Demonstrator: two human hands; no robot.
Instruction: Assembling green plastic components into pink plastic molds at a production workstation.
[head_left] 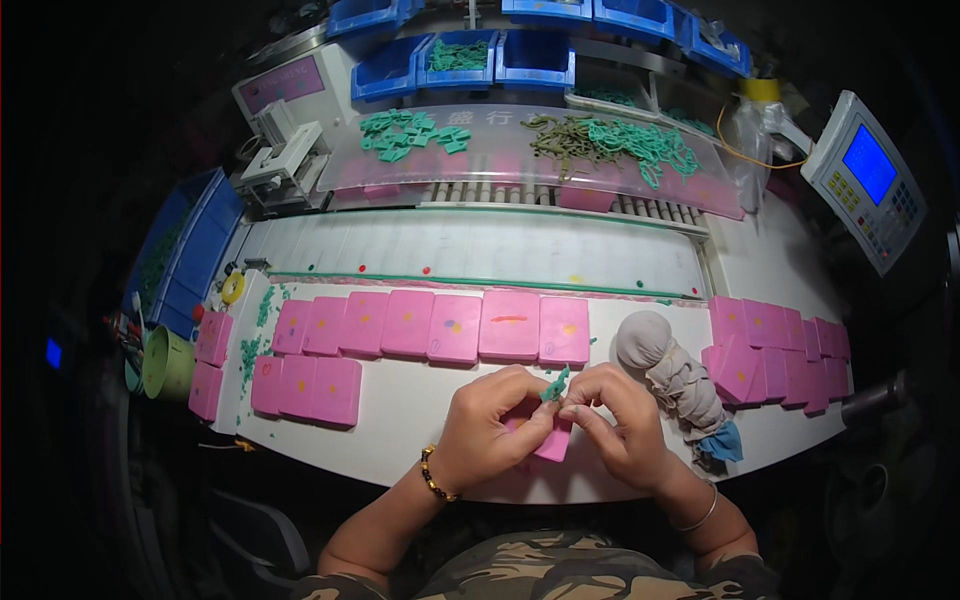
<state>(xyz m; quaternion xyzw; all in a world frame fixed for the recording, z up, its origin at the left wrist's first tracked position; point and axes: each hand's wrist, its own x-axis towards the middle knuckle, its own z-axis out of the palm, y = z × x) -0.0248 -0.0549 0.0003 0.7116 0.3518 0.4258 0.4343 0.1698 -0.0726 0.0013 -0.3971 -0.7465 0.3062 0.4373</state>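
At the table's near edge, the left hand (492,418) grips a pink block (553,441) while the right hand (618,420) pinches a green rubber piece (555,385), apparently mid-fitting; pressing it home likely needs fine alignment.

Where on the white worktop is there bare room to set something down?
Bare white worktop shows left of the left hand, below the long row of pink rectangular blocks. The white conveyor strip behind them is bare too. The pile of pink blocks and grey cloth bundle crowd the right.
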